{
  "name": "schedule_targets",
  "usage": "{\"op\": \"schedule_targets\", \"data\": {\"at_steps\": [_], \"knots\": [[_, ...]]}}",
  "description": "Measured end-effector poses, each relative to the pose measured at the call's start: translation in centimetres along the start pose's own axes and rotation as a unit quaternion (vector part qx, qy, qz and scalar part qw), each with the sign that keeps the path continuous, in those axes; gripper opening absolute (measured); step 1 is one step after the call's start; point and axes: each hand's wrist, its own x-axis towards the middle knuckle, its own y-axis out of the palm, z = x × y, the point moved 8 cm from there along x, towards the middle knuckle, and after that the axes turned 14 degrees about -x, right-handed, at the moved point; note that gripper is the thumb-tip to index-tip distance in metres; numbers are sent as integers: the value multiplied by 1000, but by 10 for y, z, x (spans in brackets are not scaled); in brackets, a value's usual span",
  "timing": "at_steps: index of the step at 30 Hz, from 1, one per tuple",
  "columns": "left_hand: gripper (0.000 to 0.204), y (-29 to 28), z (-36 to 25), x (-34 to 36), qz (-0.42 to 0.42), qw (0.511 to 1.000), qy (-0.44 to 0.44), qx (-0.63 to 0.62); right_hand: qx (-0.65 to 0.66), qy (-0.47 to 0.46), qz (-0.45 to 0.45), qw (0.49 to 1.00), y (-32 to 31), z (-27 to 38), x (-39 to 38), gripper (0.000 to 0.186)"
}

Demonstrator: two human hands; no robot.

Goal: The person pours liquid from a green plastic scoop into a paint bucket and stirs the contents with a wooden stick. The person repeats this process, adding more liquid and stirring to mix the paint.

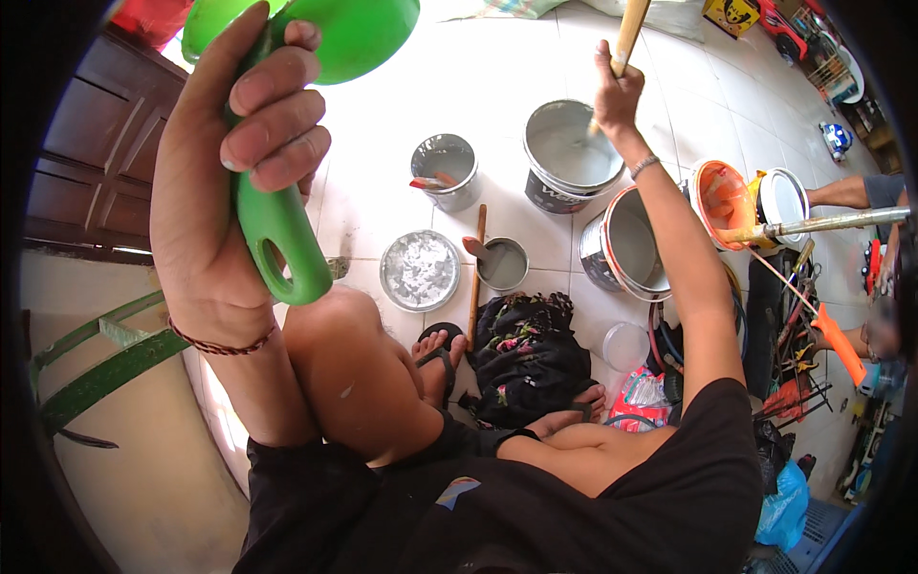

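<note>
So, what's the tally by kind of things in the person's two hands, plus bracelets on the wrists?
Green dipper: 1, in the left hand
Wooden stick: 1, in the right hand
Bracelets: 2, one on each wrist
Total: 4

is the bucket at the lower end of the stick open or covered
Open: no lid covers the bucket, and grey contents show inside, beside the stick held by the right hand.
</note>
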Motion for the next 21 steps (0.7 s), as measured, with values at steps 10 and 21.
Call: {"op": "schedule_targets", "data": {"at_steps": [10,21], "knots": [[24,-6,-8,-4,-14,999,42,29,189,81,47,978,34,14,-31,50],[25,-8,-27,-18,-24,996,77,45,-49,33,79,995,23,-22,-12,15]]}}
